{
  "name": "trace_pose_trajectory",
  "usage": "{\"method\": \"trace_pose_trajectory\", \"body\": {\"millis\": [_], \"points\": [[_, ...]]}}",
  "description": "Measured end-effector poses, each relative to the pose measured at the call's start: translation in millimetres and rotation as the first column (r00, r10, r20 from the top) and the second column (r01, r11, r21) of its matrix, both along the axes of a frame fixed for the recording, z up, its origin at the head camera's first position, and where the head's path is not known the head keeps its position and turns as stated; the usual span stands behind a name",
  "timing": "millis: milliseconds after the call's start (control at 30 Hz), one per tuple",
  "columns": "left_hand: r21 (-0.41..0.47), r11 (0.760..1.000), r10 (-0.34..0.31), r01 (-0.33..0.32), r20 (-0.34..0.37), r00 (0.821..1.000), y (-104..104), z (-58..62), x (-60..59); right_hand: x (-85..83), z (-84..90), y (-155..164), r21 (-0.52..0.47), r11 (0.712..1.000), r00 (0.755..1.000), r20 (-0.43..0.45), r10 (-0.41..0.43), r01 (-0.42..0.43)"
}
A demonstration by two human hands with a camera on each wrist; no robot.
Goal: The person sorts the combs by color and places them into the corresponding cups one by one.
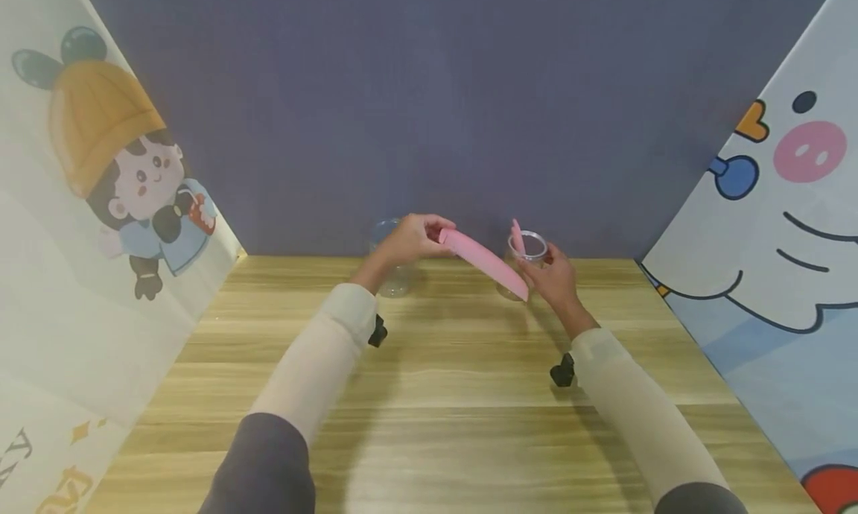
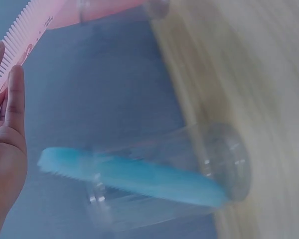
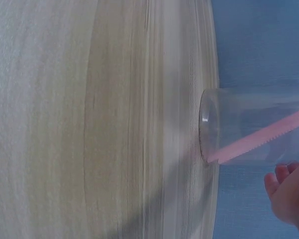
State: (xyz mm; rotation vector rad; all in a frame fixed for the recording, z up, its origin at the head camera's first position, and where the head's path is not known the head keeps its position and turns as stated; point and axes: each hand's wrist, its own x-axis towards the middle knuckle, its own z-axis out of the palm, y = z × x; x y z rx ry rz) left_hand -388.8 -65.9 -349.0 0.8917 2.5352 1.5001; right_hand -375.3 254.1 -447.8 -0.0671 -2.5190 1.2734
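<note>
A pink comb (image 1: 484, 263) is pinched by one end in my left hand (image 1: 410, 240). It slants down to the right, and its teeth show in the left wrist view. My right hand (image 1: 553, 279) grips a clear jar (image 3: 249, 107) near its rim. Inside that jar leans a second pink comb (image 3: 264, 136), one end poking above the rim. The held comb's lower end overlaps the jar in the head view. Beside my left hand stands another clear jar (image 1: 394, 284), partly hidden by the hand, with a blue comb (image 2: 139, 177) leaning in it.
Both jars stand at the back of the wood-grain table (image 1: 456, 395), close to a grey-blue back panel (image 1: 429, 112). Side panels with cartoon prints (image 1: 134, 164) border the table left and right.
</note>
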Motion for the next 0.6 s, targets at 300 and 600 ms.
{"method": "trace_pose_trajectory", "body": {"millis": [300,600], "points": [[0.082,0.996,0.045,-0.046,0.014,0.999,-3.5,27.5,0.4,-0.7,1.0,1.0,0.025,0.999,0.999,-0.037,-0.028,0.029],[0.099,0.991,0.087,-0.086,-0.004,0.996,8.6,33.3,-0.8,0.6,-0.5,2.5,0.049,0.999,1.000,-0.020,0.017,-0.016]]}}
